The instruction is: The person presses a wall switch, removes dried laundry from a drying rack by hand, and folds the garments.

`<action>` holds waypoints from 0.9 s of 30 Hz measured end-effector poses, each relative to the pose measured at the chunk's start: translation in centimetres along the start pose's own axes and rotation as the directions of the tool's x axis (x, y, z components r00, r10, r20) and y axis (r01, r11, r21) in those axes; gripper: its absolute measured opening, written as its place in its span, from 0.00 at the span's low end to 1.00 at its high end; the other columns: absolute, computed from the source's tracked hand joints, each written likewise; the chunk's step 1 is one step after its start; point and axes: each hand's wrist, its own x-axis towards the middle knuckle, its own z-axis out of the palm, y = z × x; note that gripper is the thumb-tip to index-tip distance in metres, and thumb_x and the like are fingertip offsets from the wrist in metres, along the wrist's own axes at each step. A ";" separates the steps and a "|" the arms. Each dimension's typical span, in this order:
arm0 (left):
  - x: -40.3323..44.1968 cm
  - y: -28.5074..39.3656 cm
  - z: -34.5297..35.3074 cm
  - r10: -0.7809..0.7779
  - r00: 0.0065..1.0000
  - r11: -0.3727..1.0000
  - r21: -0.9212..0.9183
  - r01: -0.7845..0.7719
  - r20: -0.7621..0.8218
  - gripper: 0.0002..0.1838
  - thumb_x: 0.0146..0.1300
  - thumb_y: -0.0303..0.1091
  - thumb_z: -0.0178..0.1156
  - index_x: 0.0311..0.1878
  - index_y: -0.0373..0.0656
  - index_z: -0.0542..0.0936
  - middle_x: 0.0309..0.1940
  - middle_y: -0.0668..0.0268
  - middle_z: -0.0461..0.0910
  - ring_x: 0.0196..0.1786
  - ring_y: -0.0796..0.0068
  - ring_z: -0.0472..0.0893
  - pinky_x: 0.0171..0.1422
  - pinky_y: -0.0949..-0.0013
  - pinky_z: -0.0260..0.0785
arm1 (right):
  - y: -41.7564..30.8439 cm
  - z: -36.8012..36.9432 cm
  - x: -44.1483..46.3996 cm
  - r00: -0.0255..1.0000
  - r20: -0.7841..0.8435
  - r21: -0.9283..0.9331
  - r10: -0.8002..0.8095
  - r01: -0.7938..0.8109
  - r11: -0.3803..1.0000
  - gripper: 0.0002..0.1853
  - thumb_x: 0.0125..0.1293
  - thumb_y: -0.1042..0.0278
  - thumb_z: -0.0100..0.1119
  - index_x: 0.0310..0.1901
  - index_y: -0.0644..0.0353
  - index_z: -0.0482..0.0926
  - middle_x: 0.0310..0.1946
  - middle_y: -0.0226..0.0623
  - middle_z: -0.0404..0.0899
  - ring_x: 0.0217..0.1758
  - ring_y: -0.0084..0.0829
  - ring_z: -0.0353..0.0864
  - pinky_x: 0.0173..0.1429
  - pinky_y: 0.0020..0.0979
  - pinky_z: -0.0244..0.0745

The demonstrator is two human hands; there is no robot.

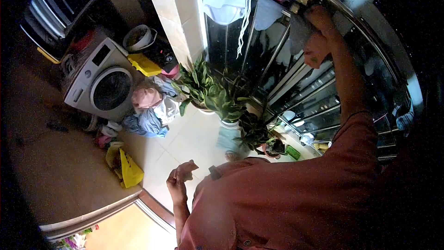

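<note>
White cloth point(225, 3) is hung at 12 o'clock; pink cloth point(187, 170), unhung, is pinched by left fingers point(176, 174); hold of right fingers point(316, 15) cannot be told.

No word, brand, number or sign can be read. On the washing machine point(76, 96) toward ten o'clock, the control panel carries a dark rectangle point(99, 54) at about eleven o'clock from the round door point(111, 88), and a pale drawer front point(77, 97) at about eight o'clock from it; the small marks along this panel are too tiny and grainy to make out. A pink cloth point(316, 52) toward two o'clock bears a small green mark point(314, 59), too blurred to tell whether it is a letter or a pattern. The yellow bag point(132, 169) toward eight o'clock shows nothing legible.
</note>
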 end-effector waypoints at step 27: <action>-0.5 -0.4 0.3 0.038 0.997 0.999 -0.027 -0.036 0.065 0.20 0.71 0.39 0.44 0.38 0.29 0.77 0.35 0.55 0.82 0.33 0.70 0.82 0.34 0.72 0.73 | -5.1 2.0 1.1 0.700 -0.566 0.086 -0.436 0.576 0.813 0.24 0.69 0.46 0.43 0.33 0.62 0.75 0.22 0.41 0.72 0.28 0.41 0.74 0.37 0.42 0.68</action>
